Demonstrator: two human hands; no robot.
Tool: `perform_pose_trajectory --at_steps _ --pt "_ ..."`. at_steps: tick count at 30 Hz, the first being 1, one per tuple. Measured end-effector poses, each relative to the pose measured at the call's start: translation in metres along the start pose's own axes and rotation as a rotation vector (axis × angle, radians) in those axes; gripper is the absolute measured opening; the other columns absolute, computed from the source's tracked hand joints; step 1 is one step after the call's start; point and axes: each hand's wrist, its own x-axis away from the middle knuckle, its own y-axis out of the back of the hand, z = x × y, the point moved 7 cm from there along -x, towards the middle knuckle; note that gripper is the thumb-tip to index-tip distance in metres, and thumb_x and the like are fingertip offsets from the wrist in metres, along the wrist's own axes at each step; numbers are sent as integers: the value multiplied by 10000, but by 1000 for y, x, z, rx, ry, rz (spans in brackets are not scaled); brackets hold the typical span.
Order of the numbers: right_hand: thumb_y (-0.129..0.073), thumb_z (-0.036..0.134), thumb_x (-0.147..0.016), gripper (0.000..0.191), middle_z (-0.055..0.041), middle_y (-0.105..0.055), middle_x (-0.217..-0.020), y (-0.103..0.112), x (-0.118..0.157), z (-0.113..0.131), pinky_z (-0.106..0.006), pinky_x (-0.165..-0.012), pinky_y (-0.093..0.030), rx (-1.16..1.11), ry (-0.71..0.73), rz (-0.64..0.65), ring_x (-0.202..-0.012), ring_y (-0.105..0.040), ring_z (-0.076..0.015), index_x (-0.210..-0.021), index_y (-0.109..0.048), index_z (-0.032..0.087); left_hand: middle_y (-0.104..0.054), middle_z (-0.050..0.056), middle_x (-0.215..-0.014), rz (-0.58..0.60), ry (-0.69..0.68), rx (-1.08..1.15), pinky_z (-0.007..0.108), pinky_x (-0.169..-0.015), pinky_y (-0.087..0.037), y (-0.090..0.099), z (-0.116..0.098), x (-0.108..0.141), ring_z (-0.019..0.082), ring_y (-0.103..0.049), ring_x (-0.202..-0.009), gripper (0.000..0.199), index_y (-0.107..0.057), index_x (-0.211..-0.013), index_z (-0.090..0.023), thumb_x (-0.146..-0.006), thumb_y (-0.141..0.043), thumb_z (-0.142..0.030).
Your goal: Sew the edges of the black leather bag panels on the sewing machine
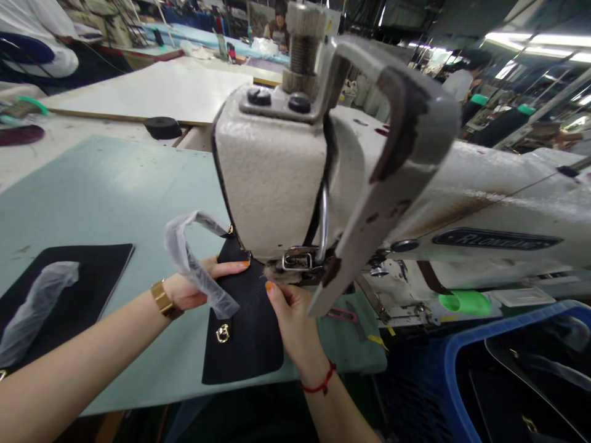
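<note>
One black panel (249, 326) lies partly under the sewing machine (272, 178), left hand (203, 286) touching its top, right hand (295, 317) thumbing its edge; whether either grips is unclear.

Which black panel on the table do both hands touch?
The black panel at the sewing machine: left hand and right hand touch it. The panel at far left has neither.
</note>
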Motion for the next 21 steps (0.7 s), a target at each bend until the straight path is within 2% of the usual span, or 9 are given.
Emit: perform_pose_trajectory --at_steps 2,8,13,17,21 --pt "-521 417 -912 428 23 -406 -570 0 -1 1 -235 -528 -267 6 2 -2 -560 -329 -99 -576 -514 152 -759 105 -704 -4 3 0 537 -873 -546 2 0 -1 368 -732 -891 152 -723 -655 -106 -547 -825 -73" --pt "-521 441 -905 459 35 -337 -560 1 -2 -1 -239 -519 -235 41 4 -5 -555 -288 -95 -548 -424 170 -727 81 -604 20 8 9 548 -876 -543 5 3 -4 325 -745 -778 92 -710 -625 -111 -626 -802 -113" --pt "-502 448 -924 433 31 -385 -584 1 3 -2 -232 -528 -261 87 -5 -3 -568 -327 -100 -599 -487 162 -755 63 -651 78 -10 28 429 -771 -594 7 5 -8 237 -731 -656 117 -715 -658 -105 -649 -821 -153" --pt "-490 444 -940 421 32 -404 -588 1 10 -3 -232 -522 -245 167 -10 25 -568 -354 -98 -631 -506 159 -783 83 -770 111 -36 45 364 -745 -597 5 6 -7 217 -738 -702 138 -739 -770 -63 -686 -806 -149" --pt "-492 441 -941 423 30 -425 -583 10 10 1 -235 -527 -249 233 33 45 -561 -374 -99 -627 -517 159 -782 70 -760 95 -43 57 451 -868 -565 6 11 0 254 -745 -769 119 -746 -744 -93 -690 -816 -172"
